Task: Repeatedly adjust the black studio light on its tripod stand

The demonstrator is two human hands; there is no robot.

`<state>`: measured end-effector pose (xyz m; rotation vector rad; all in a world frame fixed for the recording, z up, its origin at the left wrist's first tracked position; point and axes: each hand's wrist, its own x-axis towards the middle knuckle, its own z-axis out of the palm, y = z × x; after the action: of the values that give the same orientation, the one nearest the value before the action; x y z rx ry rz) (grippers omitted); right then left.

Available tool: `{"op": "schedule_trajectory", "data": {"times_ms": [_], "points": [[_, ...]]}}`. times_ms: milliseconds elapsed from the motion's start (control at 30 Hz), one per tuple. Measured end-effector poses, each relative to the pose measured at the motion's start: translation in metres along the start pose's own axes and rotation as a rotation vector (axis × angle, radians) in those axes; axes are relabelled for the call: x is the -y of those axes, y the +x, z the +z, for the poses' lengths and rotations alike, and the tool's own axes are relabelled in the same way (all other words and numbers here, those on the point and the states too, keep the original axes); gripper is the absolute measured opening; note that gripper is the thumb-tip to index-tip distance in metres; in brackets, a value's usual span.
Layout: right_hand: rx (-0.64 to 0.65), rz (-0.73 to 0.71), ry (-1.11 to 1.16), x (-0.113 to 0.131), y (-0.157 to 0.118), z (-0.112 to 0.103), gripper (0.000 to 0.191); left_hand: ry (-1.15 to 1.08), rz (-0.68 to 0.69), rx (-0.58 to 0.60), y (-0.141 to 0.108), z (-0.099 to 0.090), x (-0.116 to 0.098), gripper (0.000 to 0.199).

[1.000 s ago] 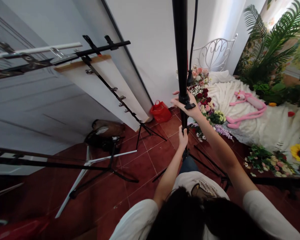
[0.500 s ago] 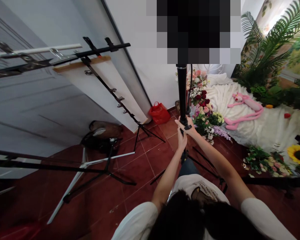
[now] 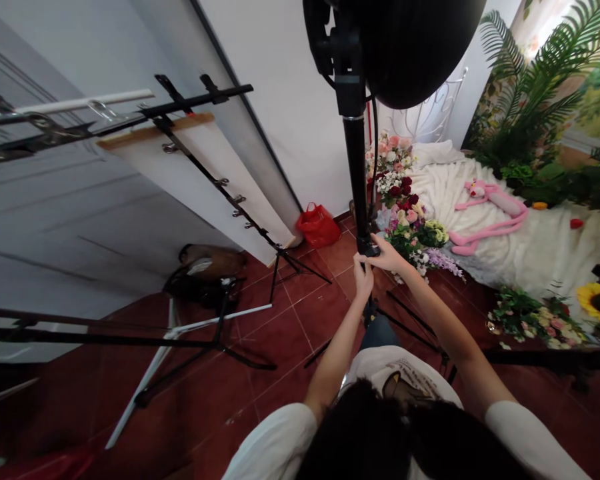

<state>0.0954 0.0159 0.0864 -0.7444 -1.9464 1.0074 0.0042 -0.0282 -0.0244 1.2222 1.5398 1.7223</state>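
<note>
A black light stand (image 3: 355, 160) rises upright in front of me, with a large dark lamp head (image 3: 420, 47) at its top. My left hand (image 3: 363, 281) is closed around the thin pole just below the stand's collar. Beside it and slightly higher, my right hand (image 3: 387, 255) grips at the black collar (image 3: 367, 247), its fingers against the clamp there; the fingertips are partly hidden. A cable hangs down along the pole's right side. The stand's legs spread over the floor near my feet.
White backdrop sheets (image 3: 220, 180) hang clipped on another stand at left. A red plastic bag (image 3: 319, 225) sits by the wall. Flowers (image 3: 405, 213) line a white-draped bed (image 3: 430, 180) holding a pink plush toy (image 3: 500, 207). Tripod legs (image 3: 175, 333) cross the tiled floor.
The pole's upper part has shifted a little left. My right hand has changed its hold at the collar, and my left hand stays just below it.
</note>
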Motion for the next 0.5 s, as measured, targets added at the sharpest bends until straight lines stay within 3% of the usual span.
{"op": "schedule_trajectory", "data": {"times_ms": [167,333,500], "points": [[-0.003,0.112,0.09,-0.037,-0.027,-0.015,0.045,0.028,0.011,-0.016,0.0,0.0,0.002,0.053],[-0.147,0.176,0.235,-0.06,-0.031,-0.002,0.04,0.047,0.019,-0.034,0.001,0.002,0.007,0.051],[-0.261,0.231,0.347,-0.068,-0.025,0.011,0.04,0.044,0.003,-0.034,0.001,0.002,0.006,0.05]]}}
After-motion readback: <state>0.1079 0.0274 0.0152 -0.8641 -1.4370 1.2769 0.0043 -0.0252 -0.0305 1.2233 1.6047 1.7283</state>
